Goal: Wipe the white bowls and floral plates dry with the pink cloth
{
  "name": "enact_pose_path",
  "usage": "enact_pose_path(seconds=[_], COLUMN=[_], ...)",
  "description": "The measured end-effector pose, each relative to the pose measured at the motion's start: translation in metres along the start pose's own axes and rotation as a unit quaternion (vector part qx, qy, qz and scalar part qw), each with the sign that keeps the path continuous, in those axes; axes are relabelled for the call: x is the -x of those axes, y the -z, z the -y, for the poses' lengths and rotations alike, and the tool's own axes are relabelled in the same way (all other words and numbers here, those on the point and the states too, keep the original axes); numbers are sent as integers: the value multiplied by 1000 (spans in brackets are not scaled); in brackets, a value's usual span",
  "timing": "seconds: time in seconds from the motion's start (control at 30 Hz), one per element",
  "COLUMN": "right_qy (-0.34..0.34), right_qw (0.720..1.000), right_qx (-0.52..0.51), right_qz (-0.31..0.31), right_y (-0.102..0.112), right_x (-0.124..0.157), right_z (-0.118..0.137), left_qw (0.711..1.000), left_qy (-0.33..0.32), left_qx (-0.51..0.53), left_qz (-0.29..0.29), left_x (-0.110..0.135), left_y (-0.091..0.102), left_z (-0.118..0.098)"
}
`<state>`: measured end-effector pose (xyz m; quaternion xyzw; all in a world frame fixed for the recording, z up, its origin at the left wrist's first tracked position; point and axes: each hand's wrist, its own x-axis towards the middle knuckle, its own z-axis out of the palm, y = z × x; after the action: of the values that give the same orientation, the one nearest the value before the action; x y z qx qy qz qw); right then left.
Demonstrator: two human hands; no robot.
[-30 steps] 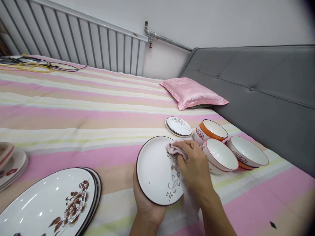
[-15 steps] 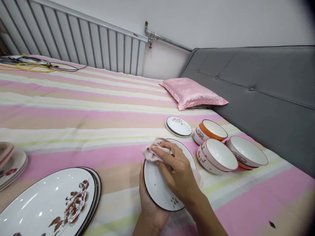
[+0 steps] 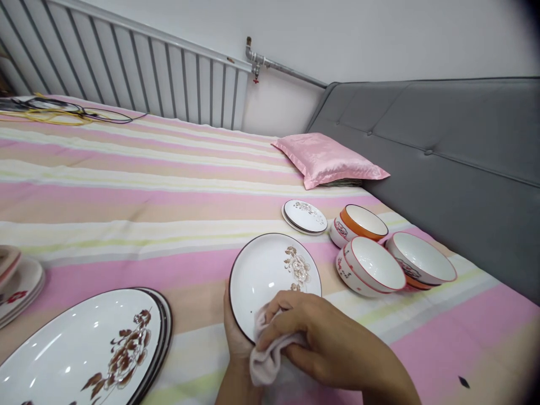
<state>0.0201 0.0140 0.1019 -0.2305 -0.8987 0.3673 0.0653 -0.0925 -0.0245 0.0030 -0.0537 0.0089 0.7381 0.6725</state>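
A round white plate [image 3: 261,270] with a dark rim and a brown flower is held up over the bed, tilted toward me. My left hand [image 3: 237,332] grips it from the left and below; most of those fingers are hidden behind the plate. Bunched in my right hand [image 3: 312,332] is a pale pink cloth [image 3: 268,360], pressed on the plate's near edge. Just beyond the plate lies a small stack of saucers [image 3: 306,216] with a similar flower.
Stacked bowls [image 3: 375,267] stand to the right by the grey headboard [image 3: 442,124]. Large oval plates [image 3: 84,337] are piled at the near left, with more dishes [image 3: 25,287] at the left edge. A pink pillow [image 3: 329,160] and coiled cables [image 3: 63,112] lie farther back.
My right hand has drawn the cloth from the plate's far edge down to its near edge, uncovering the flower. The plate has shifted slightly left.
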Motion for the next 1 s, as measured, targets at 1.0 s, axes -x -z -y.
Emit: enact_pose_path(seconds=[1.0], right_qy=[15], right_qw=[973], right_qx=[33], right_qz=[-228], right_y=[-12], right_x=[-27], right_z=[-18], left_qw=[998], left_qy=[31], left_qx=[23], left_qz=[59], left_x=[2], left_y=[-8], left_z=[10])
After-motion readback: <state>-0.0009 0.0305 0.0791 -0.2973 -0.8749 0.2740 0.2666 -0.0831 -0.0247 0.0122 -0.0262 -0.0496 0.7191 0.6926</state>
